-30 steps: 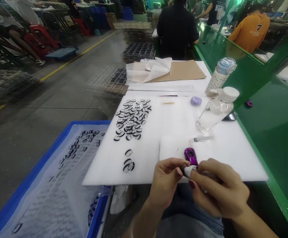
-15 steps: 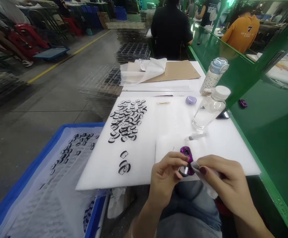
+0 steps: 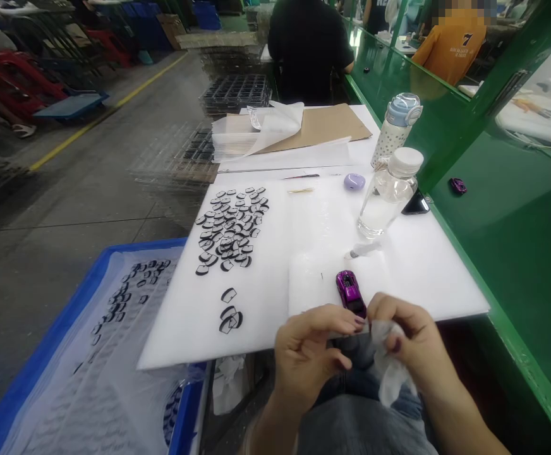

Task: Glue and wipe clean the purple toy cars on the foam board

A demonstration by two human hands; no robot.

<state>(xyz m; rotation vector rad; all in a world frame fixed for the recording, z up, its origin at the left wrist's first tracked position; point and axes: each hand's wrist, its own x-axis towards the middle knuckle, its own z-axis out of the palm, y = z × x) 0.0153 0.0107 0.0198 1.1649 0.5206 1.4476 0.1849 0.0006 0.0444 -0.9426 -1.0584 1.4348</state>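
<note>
My left hand is raised at the table's front edge, thumb and fingers apart. I can make out nothing between them. Close beside it, my right hand pinches a crumpled white wipe that hangs down over my lap. The two hands' fingertips nearly meet. Just beyond them a purple toy car rests on the white foam sheet, its near end close to my fingers. Off to the left lie many small black-rimmed clear pieces, with a few more set apart nearer the front.
A clear bottle, a dotted flask, a lilac case and a phone stand or lie at the right. A capped tube is behind the car. A blue-rimmed tray holds more pieces. A person in black sits ahead.
The small black-rimmed piece that my left fingers held no longer shows. My hands have shifted slightly down, uncovering the car, and more of the wipe hangs in view. My view has tilted a little.
</note>
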